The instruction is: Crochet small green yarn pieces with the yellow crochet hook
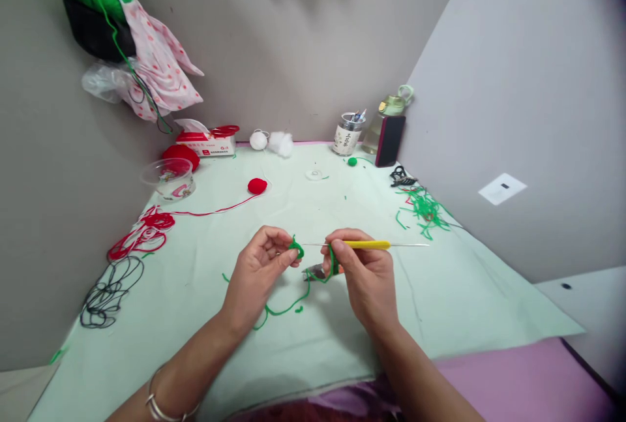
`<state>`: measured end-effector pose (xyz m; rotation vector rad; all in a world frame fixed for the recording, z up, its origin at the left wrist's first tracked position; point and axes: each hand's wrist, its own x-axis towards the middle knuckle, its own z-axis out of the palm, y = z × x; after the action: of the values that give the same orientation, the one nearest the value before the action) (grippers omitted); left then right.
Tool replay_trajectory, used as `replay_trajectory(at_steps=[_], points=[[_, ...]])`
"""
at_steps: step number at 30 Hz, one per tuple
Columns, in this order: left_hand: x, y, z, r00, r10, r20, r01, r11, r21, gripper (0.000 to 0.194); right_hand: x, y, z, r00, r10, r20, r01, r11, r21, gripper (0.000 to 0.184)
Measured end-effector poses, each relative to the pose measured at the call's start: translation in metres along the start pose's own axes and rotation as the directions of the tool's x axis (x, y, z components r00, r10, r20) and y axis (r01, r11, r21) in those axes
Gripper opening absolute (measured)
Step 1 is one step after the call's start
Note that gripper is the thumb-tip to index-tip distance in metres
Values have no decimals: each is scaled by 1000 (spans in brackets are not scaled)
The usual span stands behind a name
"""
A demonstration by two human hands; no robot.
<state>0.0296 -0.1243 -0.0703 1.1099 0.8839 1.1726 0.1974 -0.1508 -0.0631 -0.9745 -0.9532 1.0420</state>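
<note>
Pinched in the fingertips of my left hand (261, 271) is a small green crochet piece (297, 249). My right hand (364, 275) grips a crochet hook with a yellow handle (369, 245), its thin metal tip pointing left toward the piece. Green yarn (309, 286) runs past my right fingers and loops down onto the table between both hands. Partly hidden behind my right fingers lies a small cutting tool (315, 272) with dark blades and a bit of orange. A short green scrap (298, 309) rests below it.
Red yarn (159, 220) and dark cord (105, 298) lie tangled at left, near a clear plastic tub (171, 182). A red ball (257, 186) sits mid-table. Behind stand a tissue box (210, 143), a pen can (347, 135) and a phone (390, 141). Green scraps (424, 210) pile at right.
</note>
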Motion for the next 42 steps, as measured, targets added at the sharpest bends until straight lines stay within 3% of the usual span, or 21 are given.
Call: replay_trajectory(at_steps=[7, 16, 23, 29, 31, 33, 36, 38, 40, 42], points=[[1, -3, -3, 1000, -20, -1, 20, 1000, -7, 11, -8, -4, 6, 984, -174, 41, 177, 977, -122, 8], [0, -2, -2, 999, -41, 10, 41, 999, 16, 10, -12, 12, 0, 907, -358, 224, 419, 828, -373, 15], [-3, 2, 0, 999, -40, -22, 41, 997, 70, 13, -10, 8, 3, 815, -480, 325, 580, 676, -454, 19], [-7, -1, 6, 996, 31, -83, -17, 987, 160, 12, -14, 9, 6, 699, -569, 434, 707, 457, -539, 25], [-7, -1, 7, 996, 28, -89, -15, 990, 143, 13, -16, 9, 6, 683, -584, 439, 718, 424, -553, 25], [-7, 0, 7, 996, 17, -90, -7, 995, 102, 13, -15, 7, 6, 686, -585, 433, 718, 449, -532, 25], [-8, 2, 7, 998, 4, -69, -1, 999, 53, 12, -13, 3, 5, 742, -543, 392, 670, 592, -448, 24], [-9, 3, 9, 998, 12, -57, -10, 999, 40, 12, -12, 6, 4, 764, -525, 376, 646, 626, -438, 25], [-10, 4, 13, 997, 38, -73, -36, 999, 31, 11, -13, 12, 3, 712, -581, 395, 699, 535, -475, 31], [-12, 5, 18, 993, 63, -95, -62, 998, 18, 10, -15, 19, 2, 620, -665, 417, 769, 408, -492, 38]])
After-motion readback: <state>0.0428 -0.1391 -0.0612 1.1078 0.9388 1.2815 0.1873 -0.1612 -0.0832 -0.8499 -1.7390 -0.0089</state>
